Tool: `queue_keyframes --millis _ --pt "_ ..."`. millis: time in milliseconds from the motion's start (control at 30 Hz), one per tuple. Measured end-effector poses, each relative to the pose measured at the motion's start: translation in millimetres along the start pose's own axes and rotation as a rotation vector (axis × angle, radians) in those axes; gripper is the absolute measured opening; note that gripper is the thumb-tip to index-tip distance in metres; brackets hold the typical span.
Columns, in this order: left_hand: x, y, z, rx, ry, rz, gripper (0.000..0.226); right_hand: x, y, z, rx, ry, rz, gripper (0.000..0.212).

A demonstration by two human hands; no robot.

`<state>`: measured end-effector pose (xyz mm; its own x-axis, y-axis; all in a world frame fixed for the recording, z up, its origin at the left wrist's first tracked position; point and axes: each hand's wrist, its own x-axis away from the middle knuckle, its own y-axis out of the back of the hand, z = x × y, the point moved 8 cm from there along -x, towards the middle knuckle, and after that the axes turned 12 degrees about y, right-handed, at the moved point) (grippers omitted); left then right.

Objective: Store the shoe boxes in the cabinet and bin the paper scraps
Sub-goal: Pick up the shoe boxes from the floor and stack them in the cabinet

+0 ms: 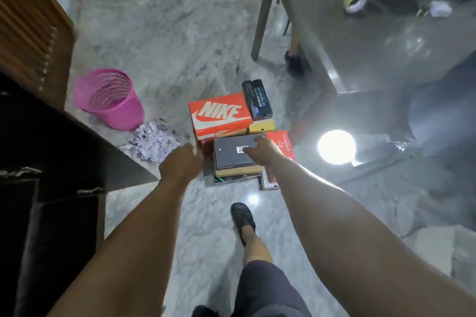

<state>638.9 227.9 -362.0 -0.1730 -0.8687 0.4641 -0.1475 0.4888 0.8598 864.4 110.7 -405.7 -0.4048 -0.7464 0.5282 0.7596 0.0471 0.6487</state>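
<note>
Both bare forearms reach toward frame centre: the right hand [262,150] lies spread on the dark grey cardboard shoe box [235,153], the left hand [181,162], loosely curled, just beside its left end.

Single head-worn wide-angle view, aimed forward and steeply down at the floor [180,41]; shoe boxes [221,116] seen from standing height.

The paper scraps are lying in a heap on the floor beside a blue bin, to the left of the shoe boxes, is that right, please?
Not quite: the bin is pink, not blue, as the head view shows. The rest holds: the paper scraps lie in a heap on the floor beside it, to the left of the shoe boxes.
</note>
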Motion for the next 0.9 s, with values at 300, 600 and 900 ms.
queue_keyframes --millis 300,600,900 --pt "-220.5 -253.4 -51.3 0.174 0.152 0.301 0.039 -240.3 -68.3 -184.1 -0.187 -0.315 -0.048 0.070" --pt "-315.5 -426.1 -12.2 0.616 0.569 0.329 0.051 -340.1 -152.6 -331.6 -0.387 -0.453 -0.258 0.079" --pt "-267.7 -437.0 27.3 0.882 0.634 0.223 0.044 -310.7 -171.1 -319.0 -0.392 -0.259 -0.305 0.065"
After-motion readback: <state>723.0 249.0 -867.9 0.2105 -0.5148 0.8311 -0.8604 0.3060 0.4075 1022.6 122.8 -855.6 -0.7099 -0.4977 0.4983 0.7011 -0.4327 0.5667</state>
